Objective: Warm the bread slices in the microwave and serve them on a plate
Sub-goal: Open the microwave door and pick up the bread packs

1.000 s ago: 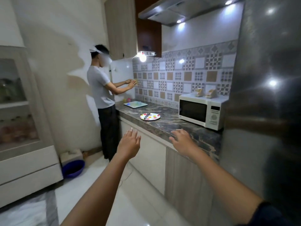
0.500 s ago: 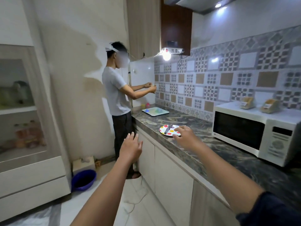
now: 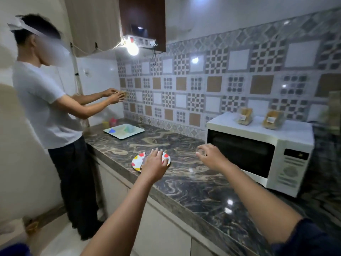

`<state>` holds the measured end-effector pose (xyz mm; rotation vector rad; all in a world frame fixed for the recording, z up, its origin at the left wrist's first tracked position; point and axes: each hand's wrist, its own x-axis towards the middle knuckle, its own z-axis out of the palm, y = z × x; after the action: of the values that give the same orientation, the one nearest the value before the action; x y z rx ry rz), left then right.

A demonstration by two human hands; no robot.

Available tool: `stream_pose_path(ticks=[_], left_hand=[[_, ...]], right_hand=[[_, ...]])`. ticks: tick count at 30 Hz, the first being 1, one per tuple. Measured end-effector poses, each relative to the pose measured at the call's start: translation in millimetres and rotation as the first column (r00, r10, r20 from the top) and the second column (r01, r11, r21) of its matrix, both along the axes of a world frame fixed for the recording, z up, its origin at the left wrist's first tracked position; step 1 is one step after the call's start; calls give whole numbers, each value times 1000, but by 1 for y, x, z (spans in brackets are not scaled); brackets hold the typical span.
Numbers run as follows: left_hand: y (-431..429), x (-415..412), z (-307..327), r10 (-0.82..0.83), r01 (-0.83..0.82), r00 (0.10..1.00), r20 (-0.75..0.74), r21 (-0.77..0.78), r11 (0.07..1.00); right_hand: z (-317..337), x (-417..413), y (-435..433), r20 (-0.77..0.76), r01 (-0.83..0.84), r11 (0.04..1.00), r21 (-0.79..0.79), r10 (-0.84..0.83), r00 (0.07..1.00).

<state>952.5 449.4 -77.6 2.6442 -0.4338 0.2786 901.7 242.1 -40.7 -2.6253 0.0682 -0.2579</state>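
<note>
A white plate with coloured dots lies on the dark marble counter, with a dark utensil partly hidden on it. My left hand hovers over the plate, fingers spread, holding nothing. My right hand is open above the counter, just left of the white microwave, whose door is closed. Two bags of bread slices stand on top of the microwave.
Another person in a white T-shirt stands at the counter's far left end, hands raised near the wall. A pale tray with small coloured items lies near that person. A bright bulb hangs under the wall cabinets.
I have come closer to the counter. My left hand has risen from beside the cabinet to over the plate, and my right hand has shifted from the plate toward the microwave.
</note>
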Motion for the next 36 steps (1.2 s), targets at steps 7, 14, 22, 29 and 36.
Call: stream_pose_path(ticks=[7,14,22,29,36], left_hand=[[-129,98,-4,-404,399,910,-94,-70,914],[-274,101,-22,-682,653,719,-138,-203,730],[-404,66,-47,-768,663,622,-152,-419,620],[-451,60,-65,-635,447,765,-105,-624,641],[-455,57,-80,-580,393,811,-77,-663,637]], right_hand=[[5,41,-118,109,347,933,95,-356,928],[-6,-1,-214,143,590,796,131,-604,784],[-5,-27,-301,221,678,729,93,-680,700],[-20,-2,-338,191,601,796,70,-602,775],[-26,7,-354,213,570,817,89,-575,790]])
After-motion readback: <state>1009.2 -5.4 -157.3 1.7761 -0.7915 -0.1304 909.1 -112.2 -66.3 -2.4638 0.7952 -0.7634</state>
